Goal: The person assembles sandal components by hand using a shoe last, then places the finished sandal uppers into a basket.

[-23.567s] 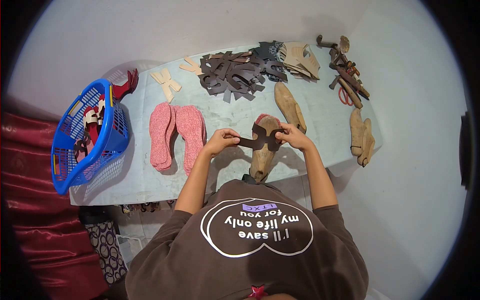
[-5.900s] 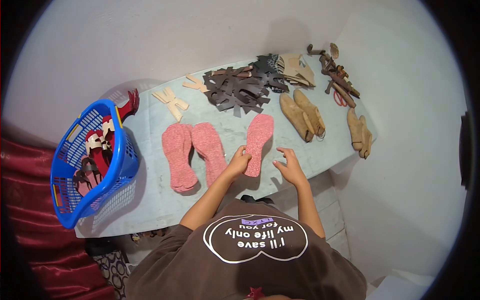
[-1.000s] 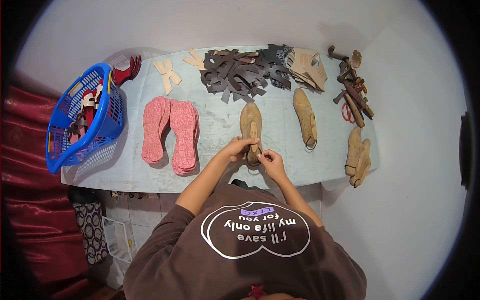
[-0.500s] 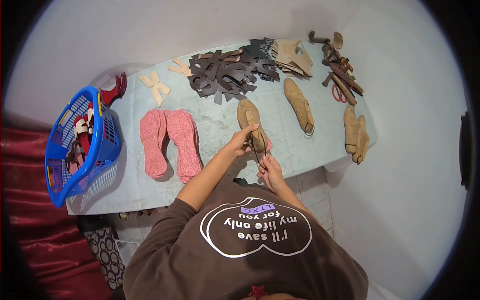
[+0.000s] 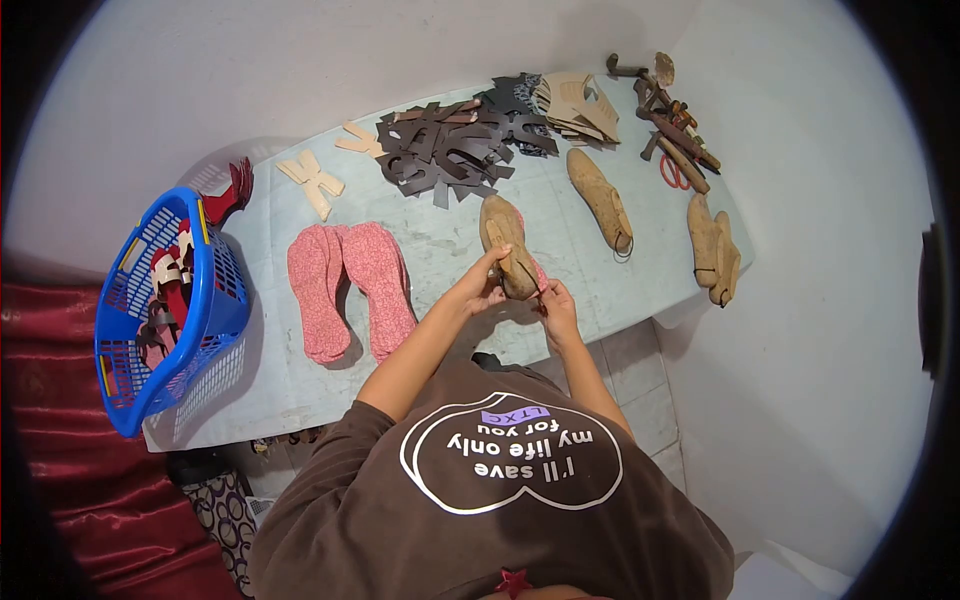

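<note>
My left hand (image 5: 484,282) is closed around a brown shoe last (image 5: 513,262), its thumb across the top and its toe pointing away from me. A pink patterned insole (image 5: 541,276) shows along the last's right edge, against its underside. At the heel end, my right hand (image 5: 559,312) pinches the insole's edge. A thin dark cord is at the heel, partly hidden by the fingers. Another shoe last (image 5: 600,202) with a cord loop lies to the right. Left of my hands are two stacks of pink insoles (image 5: 376,282).
A blue basket (image 5: 199,300) with sandals stands at the table's left edge. Dark cut strips (image 5: 440,150) are heaped at the back, beside tan pieces (image 5: 580,105). Hammers (image 5: 682,148), red-handled scissors (image 5: 674,172) and a pair of lasts (image 5: 704,245) lie right.
My right hand has moved up and right, from the cord below the heel to the insole's edge. The last is turned slightly, and more of the pink insole shows. My left hand still grips it.
</note>
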Motion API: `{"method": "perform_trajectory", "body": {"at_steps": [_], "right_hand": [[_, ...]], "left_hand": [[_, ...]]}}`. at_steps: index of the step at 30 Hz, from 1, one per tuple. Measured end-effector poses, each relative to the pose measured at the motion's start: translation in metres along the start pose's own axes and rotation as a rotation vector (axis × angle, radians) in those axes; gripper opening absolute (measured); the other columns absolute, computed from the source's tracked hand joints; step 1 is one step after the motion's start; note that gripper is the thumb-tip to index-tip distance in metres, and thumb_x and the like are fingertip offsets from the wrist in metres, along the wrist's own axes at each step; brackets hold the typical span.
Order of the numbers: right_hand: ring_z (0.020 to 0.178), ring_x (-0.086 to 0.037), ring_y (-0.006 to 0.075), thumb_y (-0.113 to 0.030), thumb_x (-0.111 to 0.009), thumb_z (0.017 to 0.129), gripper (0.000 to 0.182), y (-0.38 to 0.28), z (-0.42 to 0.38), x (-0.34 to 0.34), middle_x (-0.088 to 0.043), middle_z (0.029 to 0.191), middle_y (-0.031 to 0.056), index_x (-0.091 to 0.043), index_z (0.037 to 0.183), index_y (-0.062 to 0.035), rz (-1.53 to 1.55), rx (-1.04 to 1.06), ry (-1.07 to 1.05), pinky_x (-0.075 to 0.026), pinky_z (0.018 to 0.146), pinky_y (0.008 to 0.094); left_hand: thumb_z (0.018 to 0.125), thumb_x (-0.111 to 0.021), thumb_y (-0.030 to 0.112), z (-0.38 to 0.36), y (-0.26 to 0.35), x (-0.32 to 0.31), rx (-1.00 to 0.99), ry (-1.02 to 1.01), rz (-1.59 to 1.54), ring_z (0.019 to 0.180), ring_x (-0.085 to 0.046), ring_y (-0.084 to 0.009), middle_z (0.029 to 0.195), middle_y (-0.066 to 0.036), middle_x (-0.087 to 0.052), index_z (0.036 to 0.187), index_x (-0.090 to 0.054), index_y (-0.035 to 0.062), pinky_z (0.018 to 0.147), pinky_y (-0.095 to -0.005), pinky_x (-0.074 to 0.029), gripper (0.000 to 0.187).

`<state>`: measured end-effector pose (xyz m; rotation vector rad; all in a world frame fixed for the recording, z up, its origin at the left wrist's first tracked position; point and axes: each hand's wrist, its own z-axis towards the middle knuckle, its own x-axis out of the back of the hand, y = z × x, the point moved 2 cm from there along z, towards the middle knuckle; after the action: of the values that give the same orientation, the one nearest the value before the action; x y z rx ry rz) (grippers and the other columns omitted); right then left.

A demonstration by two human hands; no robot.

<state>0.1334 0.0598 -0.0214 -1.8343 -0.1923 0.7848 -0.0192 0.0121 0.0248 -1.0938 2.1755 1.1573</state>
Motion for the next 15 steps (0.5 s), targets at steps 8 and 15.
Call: {"method": "perform_trajectory", "body": {"at_steps": [8,15], "right_hand": [[0.064,-0.049,0.0057,-0.021,-0.048,0.087,0.013,0.005,0.021,0.009,-0.052,0.072,-0.0014,-0.048,0.087,-0.0086,0.123,0.063,0.068,-0.042,0.06,0.0207],[0.064,-0.048,0.0046,-0.018,-0.05,0.087,0.011,0.014,0.014,-0.002,-0.051,0.072,-0.0027,-0.049,0.085,-0.0076,0.108,-0.149,-0.03,-0.041,0.058,0.0191]], "left_hand": [[0.07,-0.062,0.044,-0.005,-0.013,0.001,-0.002,-0.015,0.101,0.093,-0.055,-0.0235,0.102,-0.019,-0.048,0.114,-0.04,-0.0021,0.078,-0.0314,-0.049,0.067],[0.067,-0.062,0.049,-0.009,-0.02,0.028,0.136,0.108,0.35,0.089,-0.052,-0.0224,0.106,-0.015,-0.047,0.117,-0.041,0.0102,0.078,-0.0391,-0.044,0.067]]}}
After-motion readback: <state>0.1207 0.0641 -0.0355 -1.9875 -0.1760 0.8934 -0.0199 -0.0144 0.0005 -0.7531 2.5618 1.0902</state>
